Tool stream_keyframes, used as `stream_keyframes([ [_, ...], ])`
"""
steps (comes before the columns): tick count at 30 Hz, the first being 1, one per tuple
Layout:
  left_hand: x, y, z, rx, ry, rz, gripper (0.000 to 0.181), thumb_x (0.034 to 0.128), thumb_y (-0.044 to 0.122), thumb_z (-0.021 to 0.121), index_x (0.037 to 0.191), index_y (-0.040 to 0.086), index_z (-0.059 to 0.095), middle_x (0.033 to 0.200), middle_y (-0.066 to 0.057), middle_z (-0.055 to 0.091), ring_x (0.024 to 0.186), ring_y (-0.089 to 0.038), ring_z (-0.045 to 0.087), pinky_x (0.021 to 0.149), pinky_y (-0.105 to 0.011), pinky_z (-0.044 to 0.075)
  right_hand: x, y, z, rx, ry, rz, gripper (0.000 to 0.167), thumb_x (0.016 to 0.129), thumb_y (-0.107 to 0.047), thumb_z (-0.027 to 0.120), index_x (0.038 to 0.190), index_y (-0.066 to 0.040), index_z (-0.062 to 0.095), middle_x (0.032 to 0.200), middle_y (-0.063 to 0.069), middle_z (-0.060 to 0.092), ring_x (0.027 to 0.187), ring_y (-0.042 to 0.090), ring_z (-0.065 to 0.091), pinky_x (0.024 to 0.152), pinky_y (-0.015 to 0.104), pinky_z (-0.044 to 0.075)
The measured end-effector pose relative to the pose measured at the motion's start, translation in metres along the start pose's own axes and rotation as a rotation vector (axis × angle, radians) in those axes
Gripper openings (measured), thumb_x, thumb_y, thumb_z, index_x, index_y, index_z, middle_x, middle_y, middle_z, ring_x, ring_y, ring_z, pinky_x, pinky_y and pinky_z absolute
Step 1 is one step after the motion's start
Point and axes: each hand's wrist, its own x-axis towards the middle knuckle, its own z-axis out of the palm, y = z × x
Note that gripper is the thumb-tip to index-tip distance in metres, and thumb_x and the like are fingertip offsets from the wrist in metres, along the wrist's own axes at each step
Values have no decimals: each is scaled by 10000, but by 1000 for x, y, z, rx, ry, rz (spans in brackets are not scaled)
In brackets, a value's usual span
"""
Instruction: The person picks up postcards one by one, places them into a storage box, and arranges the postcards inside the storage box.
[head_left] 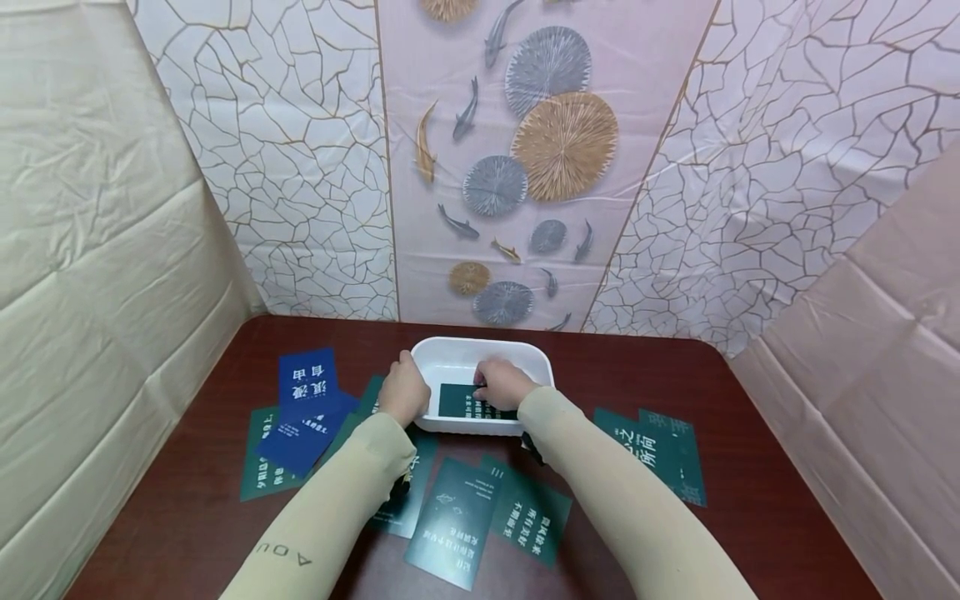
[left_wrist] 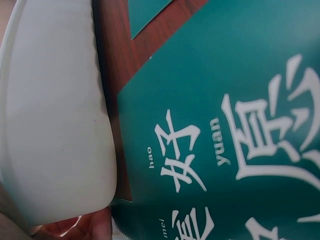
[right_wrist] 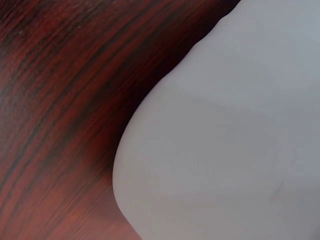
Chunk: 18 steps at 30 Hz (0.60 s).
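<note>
A white plastic basin (head_left: 442, 354) stands near the table's far edge. My left hand (head_left: 403, 389) grips its left rim; in the left wrist view some fingertips (left_wrist: 95, 226) show below the basin wall (left_wrist: 55, 110). Inside the basin lies a dark green card (head_left: 454, 401) with white characters. My right hand (head_left: 507, 384) reaches in over the right rim, fingers curled, and pinches that card; part of the card is hidden under the hand. The right wrist view shows only the basin's outer wall (right_wrist: 210, 145) and the table, not the fingers.
Green cards (head_left: 453, 521) with white print lie in front of the basin, some under my left forearm. Blue cards (head_left: 307, 379) overlap a green card (head_left: 258, 454) at the left. More green cards (head_left: 667, 454) lie at the right. Patterned cloth (head_left: 315, 167) hangs behind the reddish-brown table (head_left: 600, 358).
</note>
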Motion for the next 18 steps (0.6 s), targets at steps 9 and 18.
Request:
stream_keyframes([
  [9,2,-1,2,5,10,-1,674,887,69,631,1434,-29,249,1242,-254,500,1023,-371,581,884,-560,476,-1,0,0,43,0,20,347,923,-236,674,1218,-79,579,1020,43,601,926,172,568,843,359,474],
  [18,2,-2,2,4,0,-5,692,883,68,638,1441,-18,238,1251,-253,491,1031,-370,574,895,-570,467,-13,9,-14,142,163,32,394,932,-228,663,1286,-95,554,1123,65,604,1008,186,581,873,372,486],
])
